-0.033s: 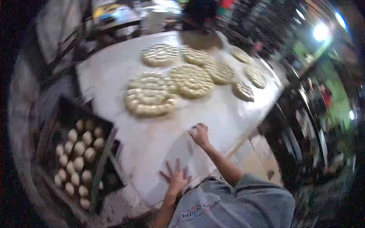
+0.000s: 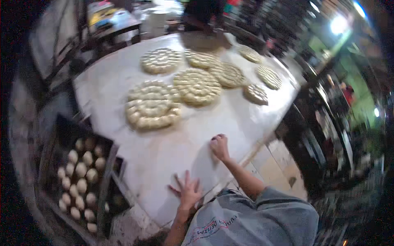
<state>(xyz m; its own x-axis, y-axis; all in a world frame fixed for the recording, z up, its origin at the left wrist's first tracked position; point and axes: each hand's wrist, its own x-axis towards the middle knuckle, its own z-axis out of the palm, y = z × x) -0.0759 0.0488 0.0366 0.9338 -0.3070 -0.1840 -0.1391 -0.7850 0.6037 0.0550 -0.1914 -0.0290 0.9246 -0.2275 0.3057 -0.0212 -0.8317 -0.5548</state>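
Note:
My left hand rests on the white tabletop near its front edge, fingers spread and nothing in them. Farther forward and to the right, my right hand is closed on the same surface. Whether something is inside its curled fingers is hidden. Beyond both hands lie several pale, glossy dough rounds shaped from rings of small lumps. A large ridged dough round sits nearest at the left, with another round against its right side. A smaller dough piece lies toward the right edge.
At the lower left stands a dark tray with several pale dough balls in it. A dark brown object is on the table's far edge. Cluttered dark shelving or equipment lines the right side, blurred. A small side table stands behind.
The whole view has shifted, so the table and dough rounds appear slightly farther left. My right hand has curled tighter and turned a little. The left hand stays spread on the table.

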